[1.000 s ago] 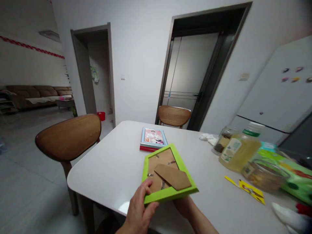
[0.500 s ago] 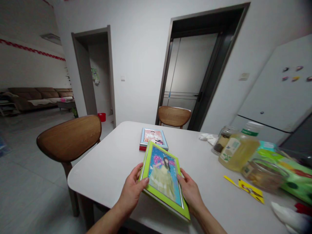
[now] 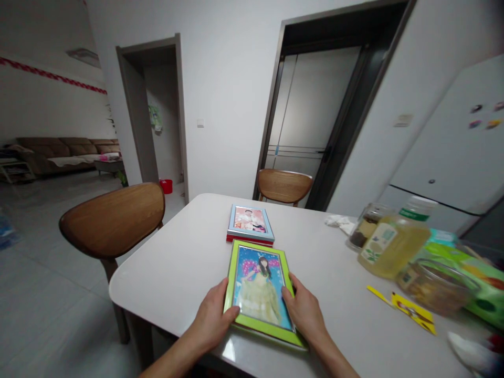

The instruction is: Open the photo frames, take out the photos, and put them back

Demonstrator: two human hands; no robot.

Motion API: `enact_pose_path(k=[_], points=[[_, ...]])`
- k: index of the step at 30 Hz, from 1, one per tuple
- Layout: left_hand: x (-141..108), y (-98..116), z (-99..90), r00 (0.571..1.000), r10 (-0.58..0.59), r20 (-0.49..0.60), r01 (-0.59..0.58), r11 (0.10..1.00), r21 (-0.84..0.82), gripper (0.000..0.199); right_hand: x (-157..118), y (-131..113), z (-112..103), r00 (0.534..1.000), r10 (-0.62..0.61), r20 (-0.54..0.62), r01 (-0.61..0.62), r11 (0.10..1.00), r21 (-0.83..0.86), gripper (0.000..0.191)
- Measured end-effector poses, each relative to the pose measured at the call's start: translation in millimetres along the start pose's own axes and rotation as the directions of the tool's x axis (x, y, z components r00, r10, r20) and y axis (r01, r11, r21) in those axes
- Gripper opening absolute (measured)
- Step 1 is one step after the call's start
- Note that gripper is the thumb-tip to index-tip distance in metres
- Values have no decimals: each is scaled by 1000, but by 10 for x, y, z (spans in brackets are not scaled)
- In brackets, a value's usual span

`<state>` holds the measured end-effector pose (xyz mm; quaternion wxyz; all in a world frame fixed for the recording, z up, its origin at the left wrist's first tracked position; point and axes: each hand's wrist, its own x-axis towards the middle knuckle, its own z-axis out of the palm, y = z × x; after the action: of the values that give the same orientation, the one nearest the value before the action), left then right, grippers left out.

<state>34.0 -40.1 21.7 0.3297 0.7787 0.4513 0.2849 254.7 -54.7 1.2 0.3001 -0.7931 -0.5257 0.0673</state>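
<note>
A lime-green picture frame (image 3: 260,291), with a photo of a figure in a pale gown on blue, lies between my hands over the near part of the table. My left hand (image 3: 212,315) grips its left edge, thumb on the front near the lower corner. On the opposite side my right hand (image 3: 307,307) holds the right edge, thumb on the picture. Just beyond its top edge lies a small stack with a light-blue picture frame (image 3: 251,223) on top and something red underneath. Whether the green frame touches the tabletop I cannot tell.
On the white table (image 3: 165,273), the right side holds a large bottle of yellow liquid (image 3: 394,244), a glass jar (image 3: 366,226), a clear container (image 3: 437,289), a yellow wrapper (image 3: 413,312) and crumpled tissue (image 3: 338,223). Wooden chairs stand left (image 3: 118,218) and behind (image 3: 284,186).
Both hands have turned the green picture frame straighter and laid it flatter; its top edge has come down, away from the stack. The camera view has shifted slightly.
</note>
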Motion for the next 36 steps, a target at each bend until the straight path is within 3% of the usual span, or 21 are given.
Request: enact_pose_path(k=[5,11,16,19,23,27,29,32,36], points=[[-38,74,186,991,29,134,-50,987,156,81,-2,246,-140,996,59,68,-57,998,-34,53],[83,374,756,939,135,316,-181,976,122,90,127,965,-566,980,191,47,-181,969,-170,53],[514,645,1209,938,156,310,-189,979,78,80,430,1295,-833,972,235,-5,-219,897,-383,49],[718,677,1293,955,140,262,-152,988,26,73,613,1318,-872,982,185,-34,-180,868,-463,44],[798,492,1096,978,95,184,-88,995,-47,70,778,1065,-757,995,78,-59,-97,876,-473,41],[847,193,711,999,-35,15,37,987,-159,62,955,353,-369,977,-211,-36,178,894,-411,43],[892,70,550,991,-119,-63,101,966,-239,58,1068,-63,-125,940,-340,19,323,873,-365,41],[947,-65,400,967,-225,-122,162,907,-388,55,1219,-527,165,899,-437,40,425,845,-323,44],[974,-179,312,936,-330,-120,196,775,-601,47,1236,-736,311,882,-469,51,459,830,-316,36]])
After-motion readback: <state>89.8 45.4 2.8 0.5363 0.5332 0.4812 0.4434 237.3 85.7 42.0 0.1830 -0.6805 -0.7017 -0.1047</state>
